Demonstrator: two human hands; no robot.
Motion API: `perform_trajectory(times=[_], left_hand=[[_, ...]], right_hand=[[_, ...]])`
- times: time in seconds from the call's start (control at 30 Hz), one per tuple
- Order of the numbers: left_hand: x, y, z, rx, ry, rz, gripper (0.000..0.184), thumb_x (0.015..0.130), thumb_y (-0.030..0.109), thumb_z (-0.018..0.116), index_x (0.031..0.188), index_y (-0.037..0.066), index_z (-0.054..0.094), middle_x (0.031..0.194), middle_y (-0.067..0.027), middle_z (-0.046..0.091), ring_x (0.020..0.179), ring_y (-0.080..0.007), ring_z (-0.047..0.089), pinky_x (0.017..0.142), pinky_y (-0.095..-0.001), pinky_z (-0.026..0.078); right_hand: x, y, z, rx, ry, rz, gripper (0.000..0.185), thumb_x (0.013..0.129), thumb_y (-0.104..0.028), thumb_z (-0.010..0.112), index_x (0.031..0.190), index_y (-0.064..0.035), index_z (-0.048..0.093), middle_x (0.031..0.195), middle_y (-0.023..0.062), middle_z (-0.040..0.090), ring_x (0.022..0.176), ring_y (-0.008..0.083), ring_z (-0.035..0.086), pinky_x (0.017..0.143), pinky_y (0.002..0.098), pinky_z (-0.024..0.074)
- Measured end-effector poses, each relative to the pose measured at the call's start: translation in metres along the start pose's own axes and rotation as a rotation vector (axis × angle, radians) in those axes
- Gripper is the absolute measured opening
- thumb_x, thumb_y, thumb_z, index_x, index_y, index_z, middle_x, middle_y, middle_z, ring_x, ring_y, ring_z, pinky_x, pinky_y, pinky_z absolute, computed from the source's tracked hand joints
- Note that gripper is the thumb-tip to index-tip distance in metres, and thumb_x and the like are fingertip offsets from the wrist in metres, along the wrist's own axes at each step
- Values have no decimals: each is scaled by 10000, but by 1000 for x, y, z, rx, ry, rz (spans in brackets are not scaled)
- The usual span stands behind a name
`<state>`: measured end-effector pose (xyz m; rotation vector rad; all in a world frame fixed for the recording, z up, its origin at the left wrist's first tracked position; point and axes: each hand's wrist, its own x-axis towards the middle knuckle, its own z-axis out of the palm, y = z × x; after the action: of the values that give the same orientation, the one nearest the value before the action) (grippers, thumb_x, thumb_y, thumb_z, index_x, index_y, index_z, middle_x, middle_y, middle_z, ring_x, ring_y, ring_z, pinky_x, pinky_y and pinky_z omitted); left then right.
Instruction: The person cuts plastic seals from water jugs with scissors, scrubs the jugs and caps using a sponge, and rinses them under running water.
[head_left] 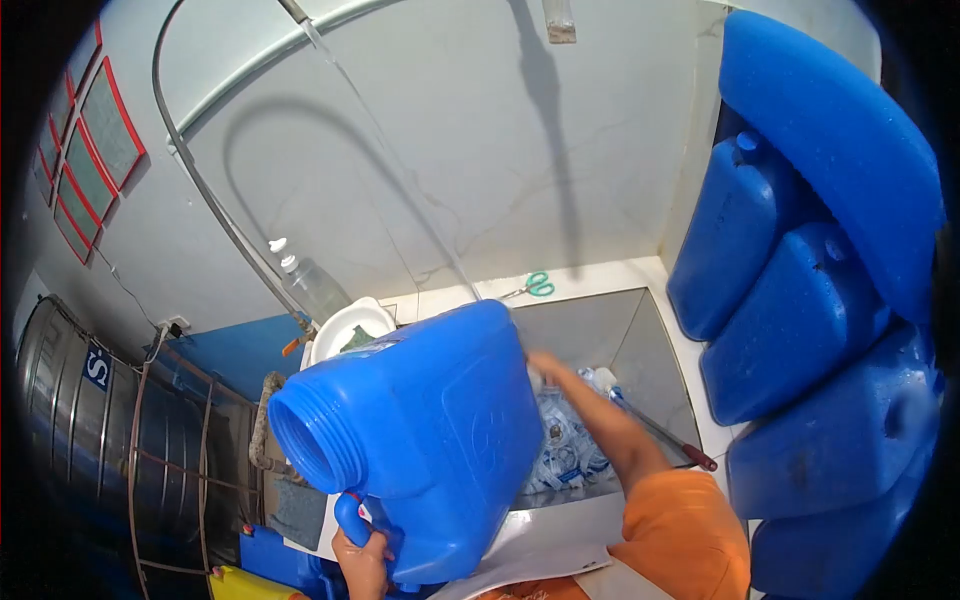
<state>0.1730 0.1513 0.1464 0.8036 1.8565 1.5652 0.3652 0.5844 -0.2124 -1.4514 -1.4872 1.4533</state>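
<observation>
A large blue plastic water jug (440, 420) lies tilted in front of me, its round threaded mouth uncapped and facing left. My left hand (362, 562) is closed round a part of the jug just below the mouth, next to a short curved blue spout (350, 518). Against the far right side of the jug is my right hand (543, 366), blurred, with its fingers mostly hidden. A thin stream of water (400, 170) runs from a pipe above and meets the jug's upper edge.
Behind the jug is a sink (655, 350) holding clear and blue plastic pieces and a red-handled tool (698, 455). Green-handled scissors (540, 285) lie on its ledge. Several blue jugs (790, 310) stand at right. A white basin (350, 325) and pump bottle (315, 290) stand left.
</observation>
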Motion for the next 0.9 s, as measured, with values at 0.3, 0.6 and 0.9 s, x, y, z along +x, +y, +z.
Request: perform_trajectory(times=[0.3, 0.6, 0.9], left_hand=[[-10, 14, 7, 63, -58, -65, 74, 639, -8, 534, 691, 9, 485, 551, -52, 490, 404, -126, 463, 384, -257, 404], [-6, 18, 0, -29, -136, -157, 123, 647, -58, 572, 617, 17, 479, 517, -65, 502, 394, -131, 475, 386, -270, 406], [-7, 8, -25, -146, -109, -176, 137, 608, -40, 550, 645, 24, 435, 500, -65, 446, 369, -138, 421, 353, -281, 375]], right_hand=[[-5, -205, -57, -642, 315, -341, 272, 748, -164, 456, 759, 46, 628, 847, 282, 617, 832, 404, 618, 700, 485, 474], [-64, -118, -31, -523, 164, -123, 318, 760, -213, 476, 877, 31, 642, 881, 281, 618, 827, 424, 606, 721, 482, 462], [-62, -34, -4, -18, -331, 319, 562, 838, -439, 502, 1271, -81, 467, 1231, 159, 507, 1121, 316, 470, 867, 485, 421]])
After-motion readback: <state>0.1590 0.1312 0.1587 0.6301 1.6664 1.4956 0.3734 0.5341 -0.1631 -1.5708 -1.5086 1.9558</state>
